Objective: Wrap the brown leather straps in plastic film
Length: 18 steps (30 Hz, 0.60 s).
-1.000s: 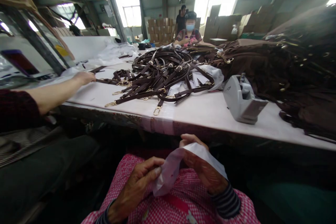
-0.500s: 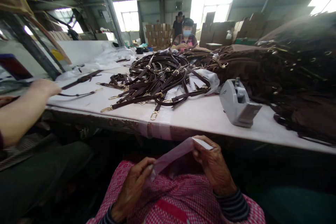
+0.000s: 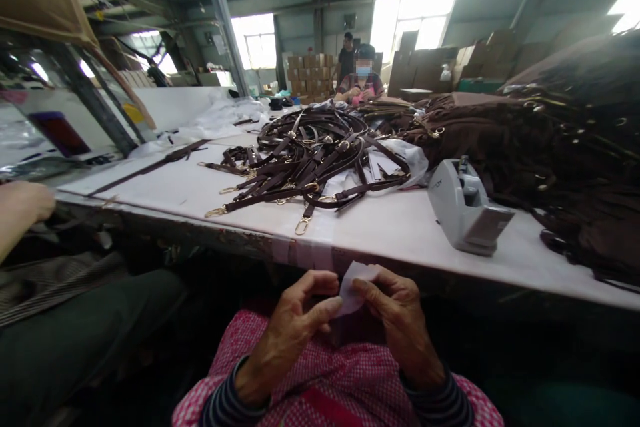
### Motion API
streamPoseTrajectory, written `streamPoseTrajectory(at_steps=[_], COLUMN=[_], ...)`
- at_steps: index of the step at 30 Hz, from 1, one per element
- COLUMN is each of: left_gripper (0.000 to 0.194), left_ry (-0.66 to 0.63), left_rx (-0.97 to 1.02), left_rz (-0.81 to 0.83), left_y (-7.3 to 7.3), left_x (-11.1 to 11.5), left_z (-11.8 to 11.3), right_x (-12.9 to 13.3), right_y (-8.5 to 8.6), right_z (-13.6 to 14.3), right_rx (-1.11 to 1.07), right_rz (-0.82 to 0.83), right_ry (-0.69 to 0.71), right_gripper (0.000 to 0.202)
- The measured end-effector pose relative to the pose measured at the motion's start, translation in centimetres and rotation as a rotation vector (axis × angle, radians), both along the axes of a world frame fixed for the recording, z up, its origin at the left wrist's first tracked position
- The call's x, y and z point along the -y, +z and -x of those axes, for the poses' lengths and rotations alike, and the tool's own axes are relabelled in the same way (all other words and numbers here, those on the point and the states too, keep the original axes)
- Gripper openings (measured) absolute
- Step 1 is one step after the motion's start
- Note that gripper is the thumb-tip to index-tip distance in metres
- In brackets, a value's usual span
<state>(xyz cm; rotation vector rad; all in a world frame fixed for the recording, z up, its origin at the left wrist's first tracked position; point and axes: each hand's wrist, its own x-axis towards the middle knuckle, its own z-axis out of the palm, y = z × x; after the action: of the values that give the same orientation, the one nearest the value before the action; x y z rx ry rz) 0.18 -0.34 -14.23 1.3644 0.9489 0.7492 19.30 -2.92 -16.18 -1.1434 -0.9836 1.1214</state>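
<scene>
While a co-worker's hand [image 3: 25,210] is at the far left, dark straps [image 3: 310,160] with gold clasps lie heaped on the worktop [image 3: 390,223]. Left hand [image 3: 287,323]: thumb touching white sheet [image 3: 351,300], can't tell if fingers pinch it. Sheet sits between both hands, above pink checked garment [image 3: 350,367]. Right hand [image 3: 400,313]: fingers and thumb pinching sheet. Grey dispenser [image 3: 457,207], then brown fabric pile [image 3: 580,147], further right.

Beyond the right grip [image 3: 400,313] and off to its right, a grey tape dispenser [image 3: 456,217] is standing on the worktop [image 3: 373,227] and bearing a short dark marking [image 3: 439,185] on its left-facing side, whose letters are showing too small and blurred for reading, so no legible text is appearing.
</scene>
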Motion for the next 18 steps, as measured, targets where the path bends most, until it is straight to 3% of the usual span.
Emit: streamPoseTrajectory(at_steps=[3, 6, 11, 14, 18], left_gripper=[0.040, 0.038, 0.038, 0.037, 0.032], left_ry=[-0.054, -0.007, 0.058, 0.054, 0.014], left_rx=[0.161, 0.277, 0.299, 0.261, 0.222], left_rz=[0.093, 0.194, 0.205, 0.199, 0.130], left_y=[1.0, -0.4, -2.2, -1.7, -0.8], left_x=[-0.4, -0.7, -0.1, 0.4, 0.5], left_z=[-2.4, -3.4, -2.9, -2.3, -1.7], right_x=[0.0, 0.1, 0.1, 0.0, -0.3], right_y=[0.8, 0.7, -0.5, -0.7, 0.1], right_z=[0.3, 0.4, 0.7, 0.7, 0.3], right_rx=[0.053, 0.037, -0.046, -0.085, -0.068], right_rz=[0.003, 0.012, 0.054, 0.010, -0.036], right_ry=[-0.008, 0.019, 0.112, 0.161, 0.268], right_gripper=[0.035, 0.035, 0.040, 0.043, 0.030])
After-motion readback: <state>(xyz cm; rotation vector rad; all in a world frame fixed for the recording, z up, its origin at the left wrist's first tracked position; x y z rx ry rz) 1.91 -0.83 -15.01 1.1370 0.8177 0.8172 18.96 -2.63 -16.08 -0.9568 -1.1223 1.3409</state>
